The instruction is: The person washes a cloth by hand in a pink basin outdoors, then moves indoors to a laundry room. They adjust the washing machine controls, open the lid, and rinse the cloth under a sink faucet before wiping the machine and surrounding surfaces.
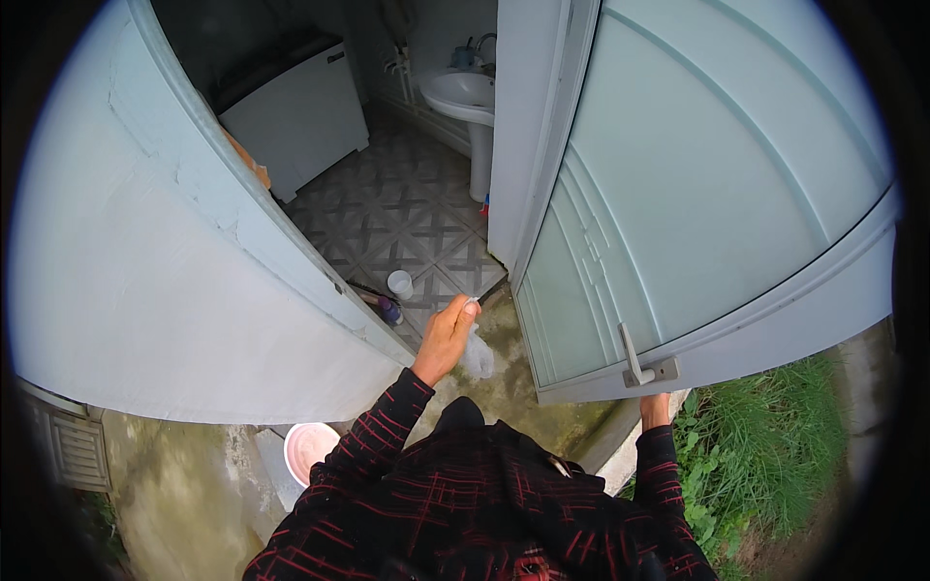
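Out in front of me, my left hand (449,334) is closed on a thin translucent plastic bag (478,354), which hangs below the fist. A small white end pokes out by the thumb. On the right stands a swung-out door with frosted glass panels (697,167) and a metal lever handle (639,367). My right hand (655,408) is at the door's lower edge, just under the handle. Its fingers are hidden behind the door, so their grip does not show.
Beyond the doorway, a white cup (399,284) and a purple bottle (390,311) stand on the tiled floor (392,210). Further in are a pedestal washbasin (458,91) and a white chest-like cabinet (298,120). A pink basin (309,450) lies at left, grass (770,450) at right.
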### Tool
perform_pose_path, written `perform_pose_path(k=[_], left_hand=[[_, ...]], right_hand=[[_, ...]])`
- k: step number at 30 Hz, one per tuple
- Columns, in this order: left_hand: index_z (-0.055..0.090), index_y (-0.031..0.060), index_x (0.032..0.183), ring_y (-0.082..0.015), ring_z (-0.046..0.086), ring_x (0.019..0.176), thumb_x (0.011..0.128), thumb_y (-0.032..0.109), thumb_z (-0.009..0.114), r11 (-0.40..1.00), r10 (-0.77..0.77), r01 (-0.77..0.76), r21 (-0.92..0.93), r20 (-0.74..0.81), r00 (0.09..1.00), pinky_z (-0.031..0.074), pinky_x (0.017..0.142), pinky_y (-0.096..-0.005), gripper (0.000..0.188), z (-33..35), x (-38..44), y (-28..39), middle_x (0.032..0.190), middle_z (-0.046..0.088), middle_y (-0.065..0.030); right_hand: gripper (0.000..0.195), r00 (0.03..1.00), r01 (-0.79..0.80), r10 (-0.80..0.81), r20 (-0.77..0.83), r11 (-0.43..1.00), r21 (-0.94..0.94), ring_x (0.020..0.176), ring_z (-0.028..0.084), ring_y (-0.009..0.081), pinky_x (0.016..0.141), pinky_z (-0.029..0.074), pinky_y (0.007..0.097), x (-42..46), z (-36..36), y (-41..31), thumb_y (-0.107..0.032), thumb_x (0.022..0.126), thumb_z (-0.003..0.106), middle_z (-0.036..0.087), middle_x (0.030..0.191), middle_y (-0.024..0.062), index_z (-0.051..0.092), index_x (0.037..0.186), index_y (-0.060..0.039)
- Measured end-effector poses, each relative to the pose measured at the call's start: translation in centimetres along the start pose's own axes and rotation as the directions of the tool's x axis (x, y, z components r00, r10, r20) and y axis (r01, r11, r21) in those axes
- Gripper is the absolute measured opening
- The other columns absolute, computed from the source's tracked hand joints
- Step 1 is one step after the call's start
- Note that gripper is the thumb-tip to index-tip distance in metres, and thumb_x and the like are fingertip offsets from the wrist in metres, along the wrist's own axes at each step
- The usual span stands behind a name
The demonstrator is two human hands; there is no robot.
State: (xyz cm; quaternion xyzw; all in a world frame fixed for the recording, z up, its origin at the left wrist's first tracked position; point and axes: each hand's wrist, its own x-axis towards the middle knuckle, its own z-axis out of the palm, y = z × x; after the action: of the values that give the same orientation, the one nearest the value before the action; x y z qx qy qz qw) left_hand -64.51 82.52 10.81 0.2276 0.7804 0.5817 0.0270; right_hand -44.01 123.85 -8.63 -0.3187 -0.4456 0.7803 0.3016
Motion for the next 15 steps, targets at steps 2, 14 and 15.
perform_pose_path(k=[2, 14, 15], left_hand=[[0.053, 0.0003, 0.090, -0.0186, 0.045, 0.061, 0.099, 0.033, 0.043, 0.999, -0.017, 0.017, -0.045, -0.001, 1.000, 0.039, 0.060, -0.0328, 0.035, 1.0, 2.6, -2.2, 0.066, 0.046, -0.0101], [0.059, -0.0023, 0.097, -0.0035, 0.048, 0.078, 0.092, 0.014, 0.061, 0.906, -0.133, 0.263, -0.331, 0.367, 0.921, 0.041, 0.069, -0.0212, 0.017, -0.9, 16.4, -10.2, 0.083, 0.056, 0.0024], [0.059, -0.0021, 0.099, -0.0036, 0.049, 0.081, 0.091, 0.013, 0.062, 0.888, -0.088, 0.239, -0.393, 0.364, 0.927, 0.042, 0.070, -0.0211, 0.018, -1.5, 17.5, -10.4, 0.086, 0.057, 0.0018]], right_hand=[[0.040, 0.990, -0.035, 0.017, -0.138, 0.991, -0.125, 0.110, 0.052, 0.0187, 0.092, 0.044, 0.0337, 1.2, -1.7, -0.4, -0.035, 0.095, 0.048, 0.055, 0.121, 0.0035, 0.050, 0.126, -0.0100], [0.034, 0.728, -0.062, 0.452, 0.516, 0.792, -0.607, 0.104, 0.059, 0.0194, 0.084, 0.048, 0.0308, 3.8, 26.0, 5.4, -0.008, 0.087, 0.056, 0.062, 0.110, 0.0066, 0.058, 0.121, -0.0099], [0.039, 0.679, 0.072, 0.378, 0.629, 0.819, -0.569, 0.111, 0.055, 0.0201, 0.088, 0.046, 0.0316, 4.4, 31.5, 4.7, -0.005, 0.086, 0.056, 0.060, 0.113, 0.0070, 0.055, 0.125, -0.0102]])
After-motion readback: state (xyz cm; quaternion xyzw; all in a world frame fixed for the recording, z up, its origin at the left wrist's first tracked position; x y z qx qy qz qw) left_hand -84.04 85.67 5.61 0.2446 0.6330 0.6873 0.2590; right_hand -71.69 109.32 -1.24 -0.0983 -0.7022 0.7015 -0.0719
